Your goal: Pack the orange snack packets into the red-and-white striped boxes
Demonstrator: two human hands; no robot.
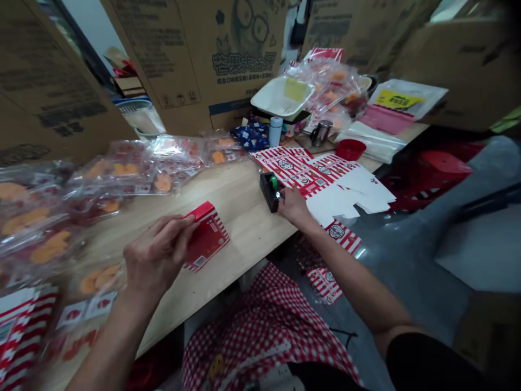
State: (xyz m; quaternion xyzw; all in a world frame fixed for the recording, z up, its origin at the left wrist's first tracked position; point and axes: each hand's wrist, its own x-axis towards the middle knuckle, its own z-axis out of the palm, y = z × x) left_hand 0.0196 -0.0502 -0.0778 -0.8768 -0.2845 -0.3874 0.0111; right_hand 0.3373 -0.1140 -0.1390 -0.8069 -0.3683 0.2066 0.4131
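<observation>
My left hand (158, 252) pinches the top edge of a small folded carton (207, 237), red with white stripes along its sides, above the wooden table (240, 228). My right hand (293, 207) grips a black tape dispenser (269, 191) with a green roll in it. The dispenser rests on the tabletop beside flat die-cut cardboard sheets (334, 182), printed with red and white stripes and a round logo. Part of one sheet hangs over the table's edge near my right wrist.
Clear plastic packets of orange pieces (134, 171) spread across the table's left side. Farther back are a white plastic basket (283, 95), a steel mug (321, 133) and a red bowl (350, 149). Large cardboard boxes (195, 54) stand behind, and a red stool (443, 168) is at right.
</observation>
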